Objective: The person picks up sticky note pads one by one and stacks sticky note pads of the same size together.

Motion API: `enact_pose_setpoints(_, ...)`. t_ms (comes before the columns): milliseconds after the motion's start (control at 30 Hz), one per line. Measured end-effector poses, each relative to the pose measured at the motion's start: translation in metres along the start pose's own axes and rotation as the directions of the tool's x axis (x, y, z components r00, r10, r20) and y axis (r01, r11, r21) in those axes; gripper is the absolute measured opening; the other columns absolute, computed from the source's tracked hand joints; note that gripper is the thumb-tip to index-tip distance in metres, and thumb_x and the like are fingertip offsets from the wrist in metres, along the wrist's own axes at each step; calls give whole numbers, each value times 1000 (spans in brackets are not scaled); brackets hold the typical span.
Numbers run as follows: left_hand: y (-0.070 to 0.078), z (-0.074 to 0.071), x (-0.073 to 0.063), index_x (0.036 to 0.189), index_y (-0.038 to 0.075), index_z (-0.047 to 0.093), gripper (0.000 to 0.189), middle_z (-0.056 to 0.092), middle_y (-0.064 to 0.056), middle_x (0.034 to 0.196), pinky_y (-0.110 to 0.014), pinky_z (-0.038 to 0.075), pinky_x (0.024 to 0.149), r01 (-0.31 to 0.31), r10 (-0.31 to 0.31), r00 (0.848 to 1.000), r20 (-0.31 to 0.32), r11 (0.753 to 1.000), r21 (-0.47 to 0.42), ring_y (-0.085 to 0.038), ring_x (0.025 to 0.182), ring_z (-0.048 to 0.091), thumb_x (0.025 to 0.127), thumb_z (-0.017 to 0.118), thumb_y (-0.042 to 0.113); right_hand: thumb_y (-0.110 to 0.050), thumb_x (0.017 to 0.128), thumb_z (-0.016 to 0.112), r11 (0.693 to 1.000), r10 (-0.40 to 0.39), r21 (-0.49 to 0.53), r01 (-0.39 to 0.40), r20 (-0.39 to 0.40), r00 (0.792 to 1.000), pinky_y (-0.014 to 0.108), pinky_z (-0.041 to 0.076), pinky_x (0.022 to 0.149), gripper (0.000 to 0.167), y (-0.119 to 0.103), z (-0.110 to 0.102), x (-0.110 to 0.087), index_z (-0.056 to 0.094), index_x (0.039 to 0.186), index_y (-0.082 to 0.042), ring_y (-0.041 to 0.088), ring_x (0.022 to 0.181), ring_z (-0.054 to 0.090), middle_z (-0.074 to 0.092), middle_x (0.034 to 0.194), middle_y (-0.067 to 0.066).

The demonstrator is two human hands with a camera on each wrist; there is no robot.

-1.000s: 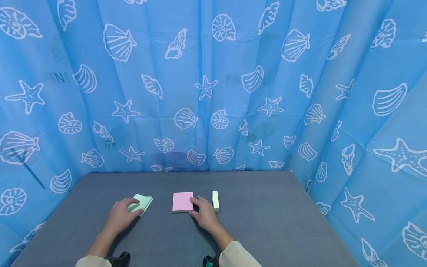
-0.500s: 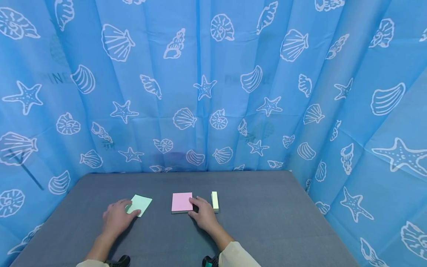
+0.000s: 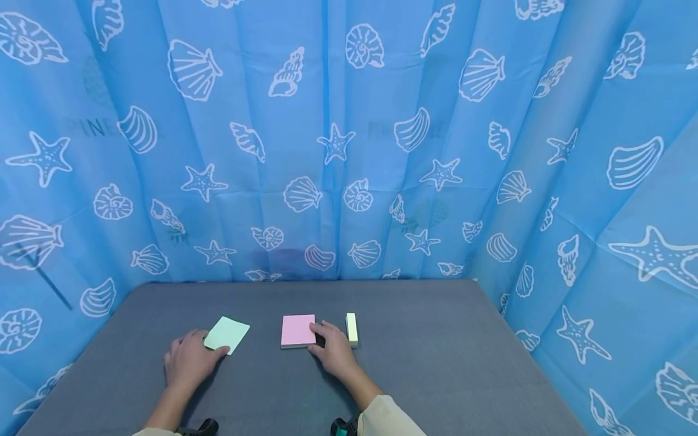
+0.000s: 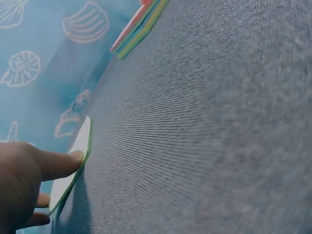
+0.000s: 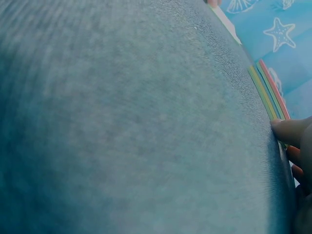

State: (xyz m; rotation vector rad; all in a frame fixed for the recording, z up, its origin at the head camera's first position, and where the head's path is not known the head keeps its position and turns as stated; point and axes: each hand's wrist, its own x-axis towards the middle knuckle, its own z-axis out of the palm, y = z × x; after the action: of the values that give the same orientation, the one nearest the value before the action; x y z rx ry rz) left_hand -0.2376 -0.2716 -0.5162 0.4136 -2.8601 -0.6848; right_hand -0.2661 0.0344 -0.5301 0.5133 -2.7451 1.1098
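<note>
My left hand (image 3: 187,360) holds a thin pad of pale green sticky notes (image 3: 226,334) by its near edges. Its thumb lies at the near corner and its fingers at the left corner, as the left wrist view (image 4: 73,180) also shows. To the right, my right hand (image 3: 334,351) grips the right side of a square sticky note stack (image 3: 297,330) with a pink top. In the right wrist view, pink, blue-green and yellow layers show along the side of that stack (image 5: 263,85), with the thumb at its corner.
A narrow pale yellow block (image 3: 351,329) stands just right of my right hand, close to the knuckles. The grey table (image 3: 425,363) ends at a blue curtain (image 3: 338,181) printed with shells and starfish.
The two offset green layers now appear lined up as one square. My left hand has shifted slightly left and down, its fingers drawing back to the pad's edge. The right hand stays put.
</note>
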Motion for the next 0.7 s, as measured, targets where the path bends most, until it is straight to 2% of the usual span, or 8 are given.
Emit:
enact_pose_setpoints(100, 1, 2, -3, 124, -7, 56, 71, 52, -32, 125, -66, 27, 90, -4, 1, 998, -58, 998, -59, -54, 112, 40, 74, 82, 35, -13, 86, 75, 1000, -6, -5, 6, 0, 1000, 49, 42, 101, 47, 0, 0, 0, 63, 131, -10, 31, 129, 49, 58, 134, 13)
enact_pose_setpoints(300, 6, 5, -6, 122, -2, 56, 62, 53, -29, 120, -65, 21, 91, 12, -35, 988, -152, 989, -148, -53, 111, 37, 71, 84, 20, -13, 87, 74, 1000, 8, -2, -8, 7, 1000, 49, 41, 102, 47, 1, 0, 0, 62, 132, -11, 29, 129, 49, 58, 135, 11)
enact_pose_setpoints(433, 7, 8, -7, 117, 0, 56, 54, 58, -26, 114, -64, 23, 87, -3, -37, 978, -206, 982, -191, -50, 105, 43, 71, 83, 10, -12, 86, 75, 1000, 11, -4, -11, 7, 1000, 49, 41, 101, 47, 2, 1, 1, 62, 132, -10, 30, 129, 49, 57, 135, 12)
enact_pose_setpoints(567, 7, 12, -8, 113, 1, 56, 48, 63, -26, 105, -62, 26, 87, -50, -17, 963, -269, 970, -239, -46, 96, 51, 71, 79, 3, -11, 86, 75, 1000, 11, -12, -11, 7, 1000, 49, 42, 101, 48, 3, 2, 1, 62, 132, -10, 30, 128, 49, 58, 134, 12)
enact_pose_setpoints(633, 7, 14, -8, 115, 2, 57, 47, 65, -25, 101, -59, 32, 84, -73, -9, 956, -292, 960, -270, -43, 91, 56, 73, 77, 1, -12, 86, 75, 1000, 6, -13, -6, 3, 1000, 49, 42, 101, 48, 3, 2, 2, 62, 131, -10, 29, 128, 49, 58, 134, 11)
enact_pose_setpoints(700, 8, 15, -8, 120, 1, 56, 48, 64, -25, 100, -55, 37, 81, -87, -8, 956, -292, 946, -311, -41, 90, 60, 75, 75, 0, -12, 86, 75, 1000, 6, -12, -6, 1, 1000, 49, 42, 101, 47, 3, 2, 2, 63, 131, -11, 29, 128, 49, 58, 134, 11)
